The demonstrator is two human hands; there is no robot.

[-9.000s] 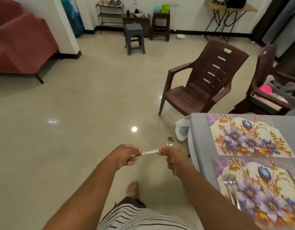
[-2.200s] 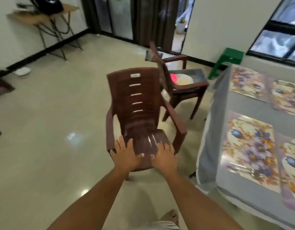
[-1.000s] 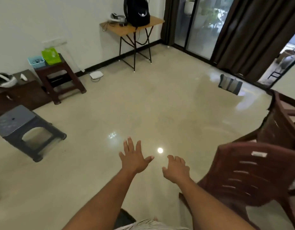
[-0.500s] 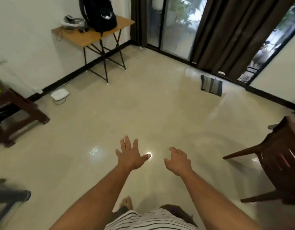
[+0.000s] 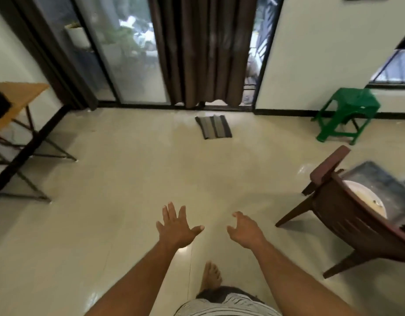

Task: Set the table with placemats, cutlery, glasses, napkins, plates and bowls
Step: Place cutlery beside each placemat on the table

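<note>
- No dining table, placemat, cutlery, glass or napkin is shown in the head view, so how much has been laid cannot be judged from here; the step in hand is judged to be a walk to fetch more tableware.
- The landmark taken is the brown plastic chair (image 5: 356, 215), which stands at the right edge of the view on the cream tiled floor (image 5: 133, 179).
- On the seat of that chair a grey tray (image 5: 388, 190) is seen, and in it a pale round dish (image 5: 365, 201), judged to be a plate or a bowl; the rest of the tray is cut off by the frame.
- The plates and bowls are therefore judged not yet set out, at least in part.
- The left hand (image 5: 176, 226) is held out to the left of the chair, well apart from it, palm down, with fingers (image 5: 172, 210) straight and spread; nothing is held or touched.
- The right hand (image 5: 245, 231) is held between the left hand and the chair, nearer the chair yet not touching it; its fingers are loosely curled and apart, and nothing is held.
- A green stool (image 5: 347, 115) stands beyond the chair by the wall, and a striped doormat (image 5: 213, 127) lies far to the chair's left at the curtained door.
</note>
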